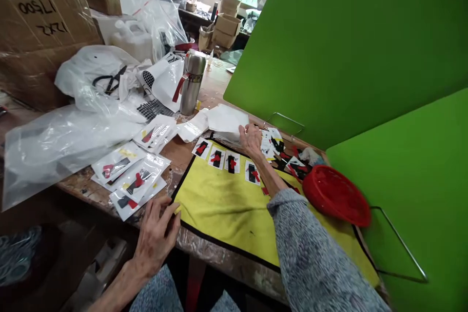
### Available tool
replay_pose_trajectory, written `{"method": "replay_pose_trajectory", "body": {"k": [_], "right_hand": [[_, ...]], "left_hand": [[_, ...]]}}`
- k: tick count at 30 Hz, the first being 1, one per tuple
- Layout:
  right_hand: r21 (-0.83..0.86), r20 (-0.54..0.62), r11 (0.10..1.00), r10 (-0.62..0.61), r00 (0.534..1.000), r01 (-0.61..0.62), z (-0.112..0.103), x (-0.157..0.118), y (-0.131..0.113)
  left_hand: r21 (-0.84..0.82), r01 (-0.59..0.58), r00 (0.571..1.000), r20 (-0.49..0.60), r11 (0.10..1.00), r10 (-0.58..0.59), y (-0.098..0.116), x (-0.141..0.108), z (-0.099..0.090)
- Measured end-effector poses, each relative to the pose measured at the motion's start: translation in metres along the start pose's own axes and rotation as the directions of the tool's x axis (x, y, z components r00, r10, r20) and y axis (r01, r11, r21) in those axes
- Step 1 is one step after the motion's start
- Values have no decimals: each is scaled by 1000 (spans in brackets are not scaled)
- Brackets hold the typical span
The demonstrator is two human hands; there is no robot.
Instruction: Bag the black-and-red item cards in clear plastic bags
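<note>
My right hand (pixel 251 141) reaches to the far side of the yellow cloth (pixel 223 204), its fingertips at the edge of a stack of white sheets (pixel 227 119). My left hand (pixel 157 229) rests at the near left corner of the cloth, thumb and forefinger closed around something small and yellow (pixel 178 208). Several white cards with black and red pieces lie in a row along the cloth's far side, one of them (pixel 231 162) near the middle. Left of the cloth are clear packets (pixel 141 178) holding similar pieces.
A steel flask (pixel 193 83) stands behind the packets. A red basin (pixel 336 195) is at the right, before green panels (pixel 347 34). Plastic bags (pixel 91 70), black scissors (pixel 110 80) and a cardboard box (pixel 44 34) fill the left.
</note>
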State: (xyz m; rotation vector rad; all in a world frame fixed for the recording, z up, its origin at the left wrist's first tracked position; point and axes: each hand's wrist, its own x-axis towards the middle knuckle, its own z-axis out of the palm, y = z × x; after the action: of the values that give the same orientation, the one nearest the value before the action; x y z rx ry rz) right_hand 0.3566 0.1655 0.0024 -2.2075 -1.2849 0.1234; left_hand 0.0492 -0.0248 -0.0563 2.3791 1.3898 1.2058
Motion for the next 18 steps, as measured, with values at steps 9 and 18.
{"method": "replay_pose_trajectory", "body": {"k": [9,18], "right_hand": [[136,13,981,140,990,-140,23,27,13],[376,-138,918,194,971,-130,-12,24,14]], "left_hand": [[18,21,999,-42,1000,-20,-7,-5,13],[-126,143,978,-135,982,-160,4,-5,7]]}}
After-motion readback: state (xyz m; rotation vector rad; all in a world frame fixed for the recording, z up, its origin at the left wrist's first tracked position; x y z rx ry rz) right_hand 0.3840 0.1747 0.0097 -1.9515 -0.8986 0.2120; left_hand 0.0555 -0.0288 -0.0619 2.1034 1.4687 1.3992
